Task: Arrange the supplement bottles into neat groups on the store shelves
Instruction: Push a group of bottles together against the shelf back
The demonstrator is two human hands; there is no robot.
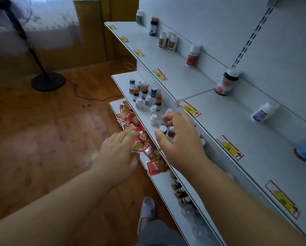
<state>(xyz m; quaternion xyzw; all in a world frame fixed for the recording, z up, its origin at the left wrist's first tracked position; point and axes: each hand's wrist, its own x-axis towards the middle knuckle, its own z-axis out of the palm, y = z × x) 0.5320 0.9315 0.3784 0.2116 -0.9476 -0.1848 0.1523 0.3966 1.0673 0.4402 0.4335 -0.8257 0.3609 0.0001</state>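
Stock on white shelving, two hands reaching in.

Nearest, a grey shoe (147, 208) is standing on the wood floor (42, 139). The left hand (116, 153) is lying with straight fingers on red sachets (139, 139) piled on the lowest shelf (164, 185), gripping nothing. The right hand (182, 139) is hovering, fingers spread and loosely bent, over supplement bottles (145, 96) clustered on the middle shelf (123, 80); whether it is touching one cannot be told. Farther up, single bottles are standing well apart along the top shelf (166, 59), price tags (189, 108) lining its edge. Farthest, a black fan stand (47, 80) is standing.
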